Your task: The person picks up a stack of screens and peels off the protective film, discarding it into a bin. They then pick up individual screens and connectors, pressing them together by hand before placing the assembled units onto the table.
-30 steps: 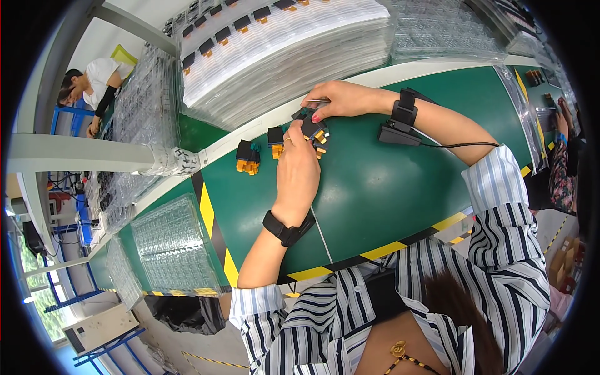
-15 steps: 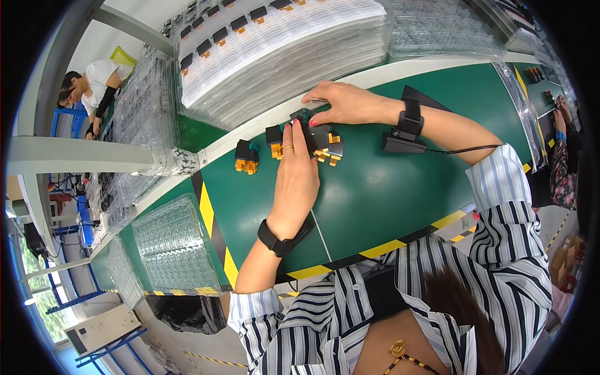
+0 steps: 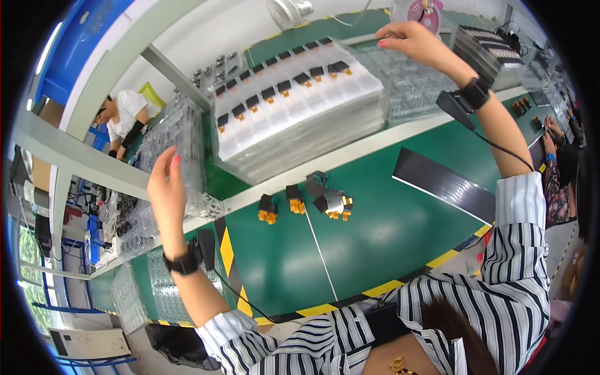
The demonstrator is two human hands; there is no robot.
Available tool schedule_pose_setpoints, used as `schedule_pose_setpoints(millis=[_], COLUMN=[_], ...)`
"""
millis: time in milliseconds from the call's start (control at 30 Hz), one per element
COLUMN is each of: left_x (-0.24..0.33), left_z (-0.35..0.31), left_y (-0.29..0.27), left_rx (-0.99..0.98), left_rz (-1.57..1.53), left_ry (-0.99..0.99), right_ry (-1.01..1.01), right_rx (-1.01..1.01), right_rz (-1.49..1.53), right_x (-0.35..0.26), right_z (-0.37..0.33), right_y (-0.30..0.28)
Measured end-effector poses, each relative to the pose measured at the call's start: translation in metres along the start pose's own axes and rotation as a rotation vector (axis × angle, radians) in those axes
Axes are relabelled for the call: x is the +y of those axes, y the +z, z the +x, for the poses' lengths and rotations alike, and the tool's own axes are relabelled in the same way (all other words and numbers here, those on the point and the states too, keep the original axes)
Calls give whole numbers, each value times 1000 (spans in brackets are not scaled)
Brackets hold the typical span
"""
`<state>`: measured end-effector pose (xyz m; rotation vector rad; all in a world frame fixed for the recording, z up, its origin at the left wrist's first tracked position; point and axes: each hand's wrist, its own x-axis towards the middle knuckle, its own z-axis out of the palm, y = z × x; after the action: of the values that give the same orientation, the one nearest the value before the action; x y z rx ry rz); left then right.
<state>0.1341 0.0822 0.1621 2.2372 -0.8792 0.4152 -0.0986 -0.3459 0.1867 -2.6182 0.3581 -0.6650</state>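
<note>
Both my hands are raised off the green table [image 3: 275, 269]. My left hand [image 3: 167, 194] is up at the left, beside the white frame post, its fingers stretched out with nothing visible in them. Reaching over the far right corner of the tall stack of white trays [image 3: 306, 140], my right hand [image 3: 415, 49] has loosely bent fingers, apart, and I see nothing in them. On the top tray lie rows of small black display modules with orange flex tails [image 3: 269, 92]. More modules sit on the table in small bunches: one bunch [image 3: 268, 209], another [image 3: 295, 199], and a looser pile [image 3: 331, 201].
A dark flat panel [image 3: 440, 184] lies on the table's right. Clear plastic trays [image 3: 409, 94] stand right of the stack, and others [image 3: 165, 281] lie at the left. A pink fan [image 3: 425, 14] is behind. One co-worker [image 3: 128, 122] is at far left, another's hands [image 3: 550, 134] at right.
Both hands have left the modules on the table. The left went up and left, the right up and right beyond the stack. The view has shifted, showing more of the stack's top.
</note>
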Motion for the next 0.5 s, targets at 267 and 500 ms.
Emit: schedule_pose_setpoints(millis=[267, 500], left_x=[2, -49], left_z=[85, 104], left_y=[80, 108], left_rx=[-270, -387], left_rz=[268, 271], left_ry=[132, 223], right_ry=[-178, -170], right_rx=[-85, -385], right_rz=[-216, -32], right_x=[5, 36], right_z=[81, 94], right_y=[64, 89])
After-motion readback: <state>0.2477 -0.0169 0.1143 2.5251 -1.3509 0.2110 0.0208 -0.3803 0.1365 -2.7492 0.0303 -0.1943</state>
